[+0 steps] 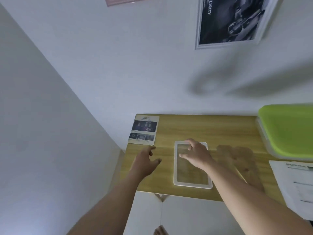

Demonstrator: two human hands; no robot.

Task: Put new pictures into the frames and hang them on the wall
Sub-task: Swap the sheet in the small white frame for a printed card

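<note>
An empty white picture frame [192, 183] lies flat on the wooden table [211, 129], its clear pane showing the wood through it. My right hand [197, 154] hovers over the frame's far end with fingers spread and relaxed, holding nothing. My left hand [145, 161] is open above the table to the left of the frame, fingers pointing toward a printed picture sheet [144, 129] at the table's far left corner. On the wall above hangs a framed dark poster [230, 21]. A pink frame edge [118, 0] shows at the top.
A green-lidded box [288, 129] stands at the table's right end. A white printed paper [298, 187] overhangs the near right edge. A white wall corner rises on the left. A white cabinet front [169, 216] sits below the table, and toes [160, 231] show at the bottom.
</note>
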